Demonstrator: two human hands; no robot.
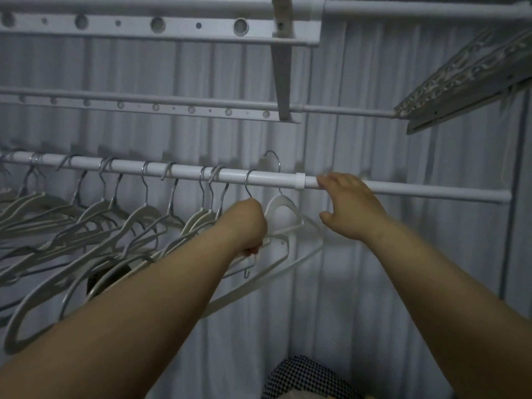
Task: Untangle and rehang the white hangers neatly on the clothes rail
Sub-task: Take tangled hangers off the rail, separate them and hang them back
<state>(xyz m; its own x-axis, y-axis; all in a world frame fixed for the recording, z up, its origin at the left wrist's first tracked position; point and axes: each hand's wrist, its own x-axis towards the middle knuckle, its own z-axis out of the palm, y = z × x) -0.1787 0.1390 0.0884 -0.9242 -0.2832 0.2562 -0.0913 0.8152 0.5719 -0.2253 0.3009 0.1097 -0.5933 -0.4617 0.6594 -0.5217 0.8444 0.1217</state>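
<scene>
Nearest to me, at the bottom edge, lies a checkered cloth [302, 375] with a small black and white pattern. Above it both forearms reach up to the clothes rail [431, 192]. My left hand [247, 223] has its fingers [253, 250] curled around the thin lower bars of a bunch of white hangers [283, 210], just under the rail. My right hand [349, 204] is open and holds nothing. Its fingers are spread and the tips rest on the rail just right of a white collar [300, 181].

I judge the step is to seat one hanger from this bunch. One steel hook [273, 159] stands up above the rail, while the hook beside it wraps the tube. I would lift only a little with the left hand, free one hanger from the others, then lower its hook straight down, facing the same way as its neighbours. The right hand can steady the rail meanwhile.

The rail is a smooth, round, white tube in sleeved sections. The hooks are thin bright wire. The hanger bodies look slim and matt, with curved shoulders and small notches that catch each other easily. The hung row [115, 220] at the left leans and overlaps, so I think it needs spacing.
</scene>
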